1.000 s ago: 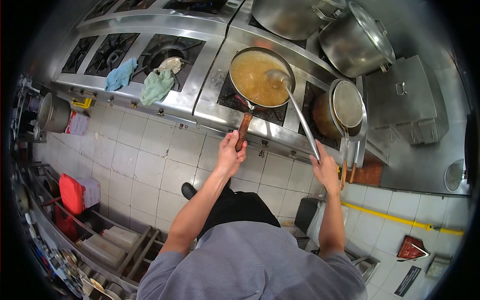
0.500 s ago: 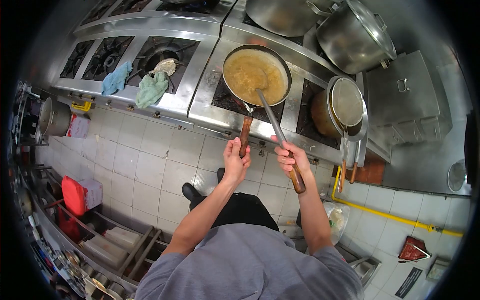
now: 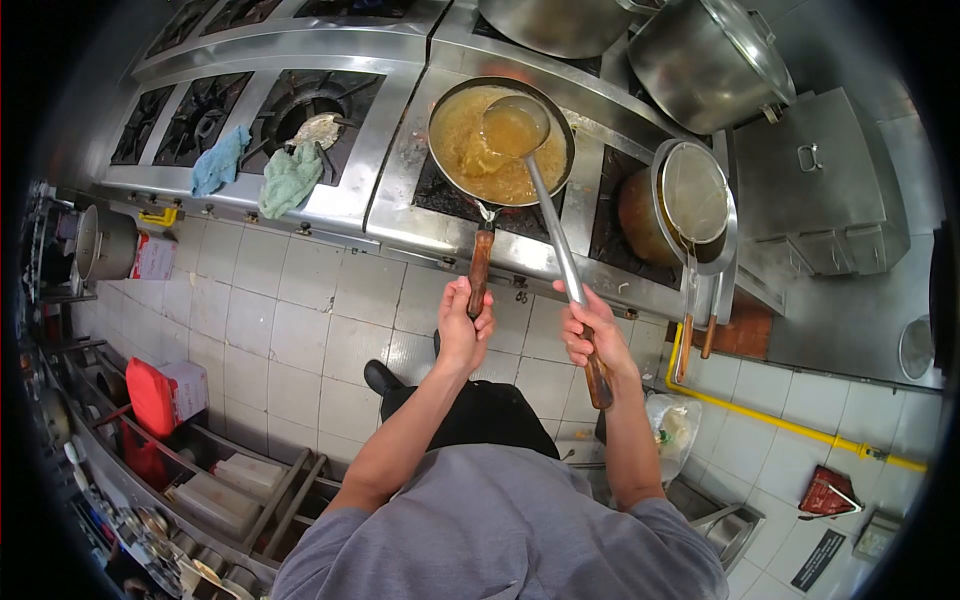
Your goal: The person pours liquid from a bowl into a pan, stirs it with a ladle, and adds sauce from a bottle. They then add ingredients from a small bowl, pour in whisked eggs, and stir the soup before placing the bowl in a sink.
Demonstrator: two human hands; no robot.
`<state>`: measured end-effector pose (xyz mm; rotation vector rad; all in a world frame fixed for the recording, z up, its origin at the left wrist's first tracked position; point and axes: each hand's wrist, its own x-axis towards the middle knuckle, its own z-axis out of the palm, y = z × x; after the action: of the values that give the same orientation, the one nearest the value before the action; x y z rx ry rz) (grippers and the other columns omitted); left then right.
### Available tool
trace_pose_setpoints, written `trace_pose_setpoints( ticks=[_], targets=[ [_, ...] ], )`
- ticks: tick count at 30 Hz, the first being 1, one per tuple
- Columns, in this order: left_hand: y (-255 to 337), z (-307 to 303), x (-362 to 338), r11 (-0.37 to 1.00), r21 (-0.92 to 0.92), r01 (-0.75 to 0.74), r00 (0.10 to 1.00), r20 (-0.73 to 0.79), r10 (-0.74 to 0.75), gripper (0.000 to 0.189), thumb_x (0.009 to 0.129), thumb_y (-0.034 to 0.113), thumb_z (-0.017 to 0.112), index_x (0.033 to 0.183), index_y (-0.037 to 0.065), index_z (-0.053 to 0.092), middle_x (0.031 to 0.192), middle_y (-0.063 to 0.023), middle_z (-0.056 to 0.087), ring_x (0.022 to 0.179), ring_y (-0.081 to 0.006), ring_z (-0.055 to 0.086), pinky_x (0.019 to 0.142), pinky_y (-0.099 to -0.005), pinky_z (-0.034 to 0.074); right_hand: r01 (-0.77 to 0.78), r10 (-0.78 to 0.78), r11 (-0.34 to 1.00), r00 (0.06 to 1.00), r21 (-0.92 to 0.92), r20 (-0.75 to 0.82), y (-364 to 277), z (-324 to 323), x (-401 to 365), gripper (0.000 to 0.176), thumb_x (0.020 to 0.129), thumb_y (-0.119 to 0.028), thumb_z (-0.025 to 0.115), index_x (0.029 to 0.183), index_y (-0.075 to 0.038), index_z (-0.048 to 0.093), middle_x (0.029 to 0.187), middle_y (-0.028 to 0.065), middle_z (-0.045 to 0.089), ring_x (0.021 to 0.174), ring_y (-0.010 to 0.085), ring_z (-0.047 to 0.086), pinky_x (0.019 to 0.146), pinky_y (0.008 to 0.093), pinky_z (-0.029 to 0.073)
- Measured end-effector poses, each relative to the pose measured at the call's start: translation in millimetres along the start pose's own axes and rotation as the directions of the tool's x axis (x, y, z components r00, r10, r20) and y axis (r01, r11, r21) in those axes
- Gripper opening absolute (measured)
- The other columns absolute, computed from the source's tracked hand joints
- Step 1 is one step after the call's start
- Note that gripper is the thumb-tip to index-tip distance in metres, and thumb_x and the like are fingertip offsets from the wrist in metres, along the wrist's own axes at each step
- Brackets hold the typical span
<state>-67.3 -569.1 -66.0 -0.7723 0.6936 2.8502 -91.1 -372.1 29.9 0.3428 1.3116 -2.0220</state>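
Note:
My left hand (image 3: 465, 328) is wrapped round the wooden handle of a frying pan (image 3: 480, 270). The pan stands on a stove burner and holds a bubbling yellow-brown liquid (image 3: 457, 135). In my right hand (image 3: 596, 330) is the long handle of a metal ladle (image 3: 549, 205), whose wooden end points back toward my forearm. The ladle's bowl is over the right part of the pan, with liquid in it. Whether its underside touches the liquid I cannot tell.
Right of the pan, a strainer (image 3: 694, 195) lies on a pot (image 3: 640, 215). Large metal pots (image 3: 708, 70) stand behind. Two cloths (image 3: 291, 180) hang at the left stove's edge. A yellow pipe (image 3: 790, 430) runs low at the right.
The ladle's bowl, mostly sunk in the liquid before, now shows at the surface, farther back. My right hand has shifted slightly. The view has moved a little.

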Motion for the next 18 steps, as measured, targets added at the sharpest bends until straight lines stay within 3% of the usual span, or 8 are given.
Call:
trace_pose_setpoints(
  ticks=[5, 8, 11, 14, 18],
  targets=[
    [11, -9, 0, 0.998, 0.06, 0.033, 0.998, 0.051, -0.036, 0.024, 0.1, 0.038, 0.046, 0.102, 0.014, 0.045, 0.084, -0.0064, 0.059, 0.057, -0.011, 0.048, 0.047, -0.0247, 0.036, 0.052, -0.065, 0.989, 0.994, -0.142, -0.087, -6, 5, -8, 0.037, 0.098, -0.016, 0.048, 0.133, -0.01, 0.042, 0.068, -0.0021, 0.04, 0.044, 0.0039, 0.036, 0.037, 0.0214, 0.035],
    [14, -24, 7, 0.985, -0.004, 0.174, 0.984, 0.032, -0.174, 0.029, 0.099, 0.042, 0.044, 0.103, 0.014, 0.05, 0.087, -0.0056, 0.06, 0.066, -0.0142, 0.052, 0.055, -0.0291, 0.041, 0.057, -0.094, 0.969, 0.985, -0.24, -0.145, -10, 9, -11, 0.037, 0.097, -0.014, 0.049, 0.133, -0.009, 0.042, 0.067, -0.0016, 0.041, 0.043, 0.0047, 0.037, 0.037, 0.0224, 0.036],
    [-16, -88, 52, 0.987, 0.075, 0.141, 0.99, 0.019, -0.142, 0.035, 0.097, 0.045, 0.047, 0.105, 0.012, 0.052, 0.087, -0.005, 0.06, 0.079, -0.0163, 0.055, 0.064, -0.0327, 0.044, 0.105, -0.201, 0.901, 0.961, -0.422, -0.19, -5, 3, -7, 0.041, 0.096, -0.012, 0.051, 0.135, -0.008, 0.041, 0.064, -0.0019, 0.042, 0.042, 0.0054, 0.038, 0.037, 0.0231, 0.035],
    [-35, -143, 99, 0.98, 0.065, 0.188, 0.971, -0.161, -0.176, 0.036, 0.095, 0.044, 0.05, 0.11, 0.011, 0.049, 0.106, -0.0101, 0.059, 0.091, -0.0202, 0.055, 0.071, -0.0366, 0.048, 0.112, -0.313, 0.749, 0.929, -0.653, -0.199, -6, -3, 3, 0.044, 0.095, -0.011, 0.053, 0.137, -0.007, 0.04, 0.061, -0.0029, 0.043, 0.042, 0.0055, 0.04, 0.037, 0.0233, 0.035],
    [-42, -177, 150, 0.983, 0.01, 0.185, 0.922, -0.347, -0.17, 0.049, 0.095, 0.041, 0.05, 0.129, 0.007, 0.039, 0.13, -0.0171, 0.044, 0.109, -0.0304, 0.05, 0.083, -0.0458, 0.049, 0.057, -0.403, 0.604, 0.882, -0.795, -0.243, -7, -2, 22, 0.045, 0.094, -0.013, 0.055, 0.136, -0.005, 0.04, 0.061, -0.0027, 0.043, 0.043, 0.0061, 0.041, 0.036, 0.0232, 0.034]
  ],
)
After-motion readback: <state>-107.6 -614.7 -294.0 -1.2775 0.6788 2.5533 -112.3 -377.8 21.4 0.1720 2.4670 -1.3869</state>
